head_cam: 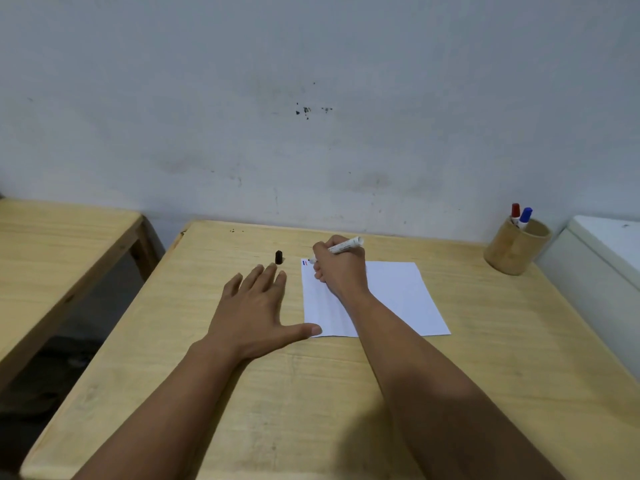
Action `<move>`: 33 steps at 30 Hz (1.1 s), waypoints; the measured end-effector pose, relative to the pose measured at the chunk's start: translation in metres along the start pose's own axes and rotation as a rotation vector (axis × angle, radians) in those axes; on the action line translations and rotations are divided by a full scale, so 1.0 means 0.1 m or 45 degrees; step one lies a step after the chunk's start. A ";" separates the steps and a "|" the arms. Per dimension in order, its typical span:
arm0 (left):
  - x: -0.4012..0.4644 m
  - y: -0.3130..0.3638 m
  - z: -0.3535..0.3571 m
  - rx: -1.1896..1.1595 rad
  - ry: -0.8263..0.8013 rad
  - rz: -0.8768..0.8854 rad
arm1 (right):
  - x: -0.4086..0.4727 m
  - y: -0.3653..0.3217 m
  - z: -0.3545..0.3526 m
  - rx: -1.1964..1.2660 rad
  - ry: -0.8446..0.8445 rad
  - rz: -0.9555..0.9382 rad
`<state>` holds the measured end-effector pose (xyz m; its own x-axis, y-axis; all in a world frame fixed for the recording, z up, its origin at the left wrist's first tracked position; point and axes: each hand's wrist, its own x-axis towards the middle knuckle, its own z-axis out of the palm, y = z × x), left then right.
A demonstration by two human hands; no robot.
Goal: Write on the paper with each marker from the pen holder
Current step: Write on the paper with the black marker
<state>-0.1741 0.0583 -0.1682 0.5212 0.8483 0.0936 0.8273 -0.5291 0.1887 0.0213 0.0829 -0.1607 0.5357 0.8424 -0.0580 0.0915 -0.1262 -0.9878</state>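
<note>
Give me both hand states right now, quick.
Left hand: open, flat on the table, thumb at the paper edge, holding nothing.
Right hand: closed on the uncapped marker, tip at the paper's far left corner.

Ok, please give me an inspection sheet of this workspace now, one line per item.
Surface: wooden table, bare wood.
Job's things: paper with red and blue marks at its far left corner; pen holder holding red marker and blue marker.
Clutter: black cap upright.
Grips: left hand flat, thumb on paper; right hand holds white marker.
Cables: nothing seen.
Surroundings: stained wall, second table.
</note>
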 end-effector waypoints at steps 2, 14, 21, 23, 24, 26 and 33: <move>0.00 0.00 -0.01 0.002 -0.024 -0.007 | 0.01 0.02 0.01 -0.025 0.002 -0.016; 0.00 0.01 -0.02 -0.004 -0.050 -0.010 | 0.02 0.05 0.01 -0.126 0.004 -0.096; 0.00 0.01 -0.02 -0.006 -0.047 -0.009 | 0.01 0.04 0.02 -0.206 -0.013 -0.099; 0.00 0.01 -0.02 -0.024 -0.027 -0.008 | 0.02 0.03 0.01 -0.195 -0.016 -0.082; 0.00 0.01 -0.03 -0.034 -0.015 -0.006 | 0.02 0.02 0.01 -0.161 -0.013 -0.076; -0.01 0.01 -0.03 -0.044 -0.012 0.002 | 0.02 0.01 0.00 -0.050 0.012 -0.055; 0.20 -0.04 -0.11 -0.439 0.367 -0.178 | 0.10 -0.05 -0.03 0.202 -0.078 0.060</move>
<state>-0.1694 0.0770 -0.1560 0.2900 0.9081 0.3022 0.7423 -0.4127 0.5279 0.0283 0.0901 -0.1560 0.4834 0.8686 -0.1089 -0.0685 -0.0865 -0.9939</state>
